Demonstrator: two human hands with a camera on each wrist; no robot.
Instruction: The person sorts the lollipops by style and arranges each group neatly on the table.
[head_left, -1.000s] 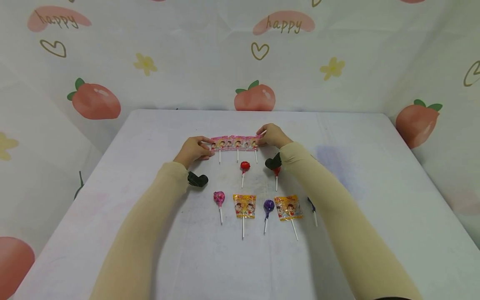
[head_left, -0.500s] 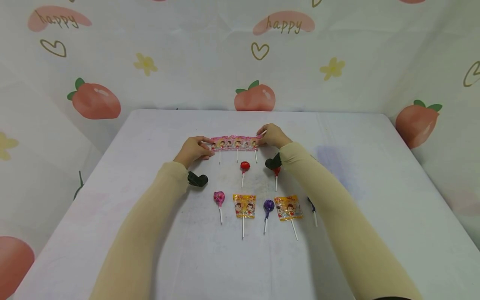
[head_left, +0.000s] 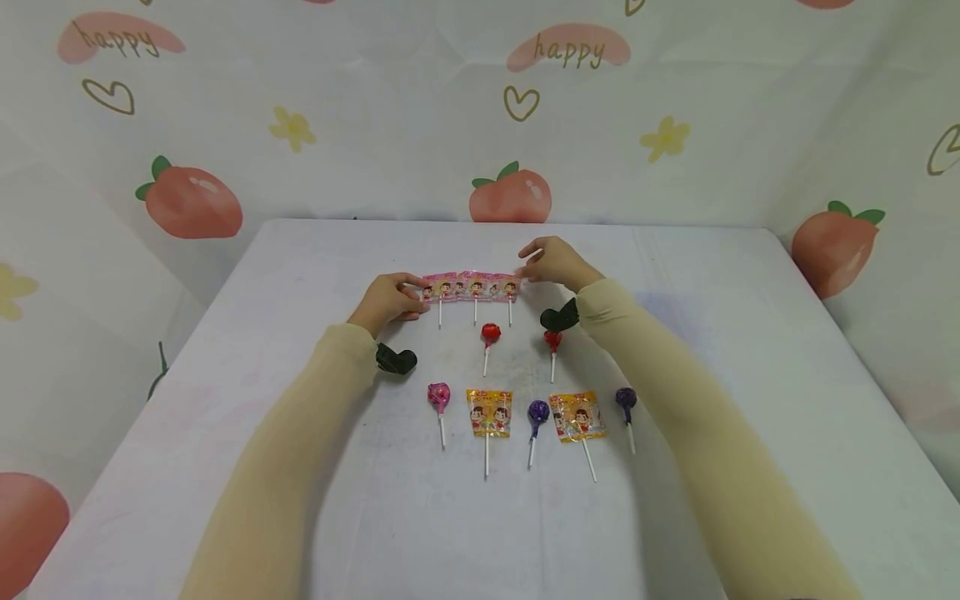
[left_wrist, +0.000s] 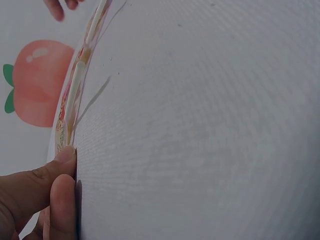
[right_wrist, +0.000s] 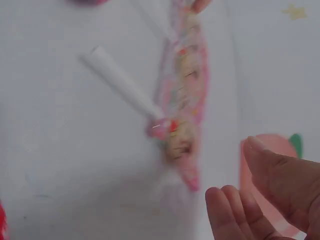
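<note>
1. Three pink-wrapped lollipops (head_left: 476,287) lie side by side in a row toward the far edge of the white table (head_left: 202,417).
2. The left hand (head_left: 386,298) pinches the row's left end.
3. The right hand (head_left: 558,262), on the opposite end half a second ago, is now just beside it, thumb and fingers parted, apparently leaving only the left hand's hold.
4. Nearer the person lie two red lollipops (head_left: 491,333), then a round pink lollipop (head_left: 438,396), two yellow-wrapped lollipops (head_left: 490,412) and two purple lollipops (head_left: 537,412).

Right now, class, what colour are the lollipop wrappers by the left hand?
Pink wrappers with cartoon prints, clearest in the head view.
</note>
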